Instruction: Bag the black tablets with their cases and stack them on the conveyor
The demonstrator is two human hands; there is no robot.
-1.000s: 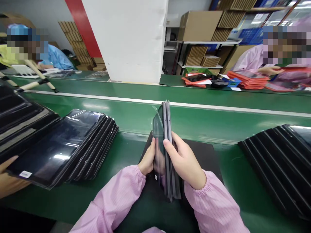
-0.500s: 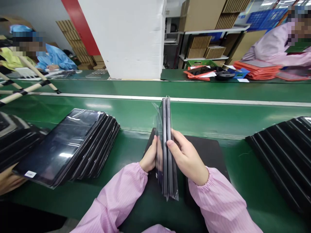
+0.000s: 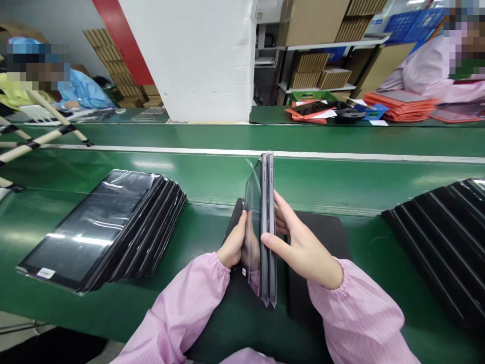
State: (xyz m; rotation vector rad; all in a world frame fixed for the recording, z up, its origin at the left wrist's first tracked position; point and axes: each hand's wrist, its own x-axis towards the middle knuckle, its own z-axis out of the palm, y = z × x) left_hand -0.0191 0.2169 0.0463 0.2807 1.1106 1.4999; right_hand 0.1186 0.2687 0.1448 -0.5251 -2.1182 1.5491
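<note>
Two thin grey-edged tablets (image 3: pixel 267 227) stand upright face to back between my hands, their side edges toward me. Loose clear film hangs over the left one's dark, glossy screen. My left hand (image 3: pixel 234 243) is against the screen side, thumb up, its other fingers mostly hidden. From the right, my right hand (image 3: pixel 303 242) grips the pair, thumb on the near edges and fingers behind the right tablet. Dark flat covers lie on the green bench below: a left cover (image 3: pixel 235 293) under my left hand and a right cover (image 3: pixel 326 237) behind my right hand.
A fanned stack of film-wrapped tablets (image 3: pixel 91 227) lies to the left. Several black covers (image 3: pixel 435 242) lean in a row at right. Beyond the white rail are orange sleeves (image 3: pixel 401 106), a green crate (image 3: pixel 310 96) and other workers. A pipe frame (image 3: pixel 38 141) stands at far left.
The tablet pair has shifted slightly right and turned, showing more screen. My right hand has moved right with it. Another person's hand and a blurred dark stack at far left have left the view.
</note>
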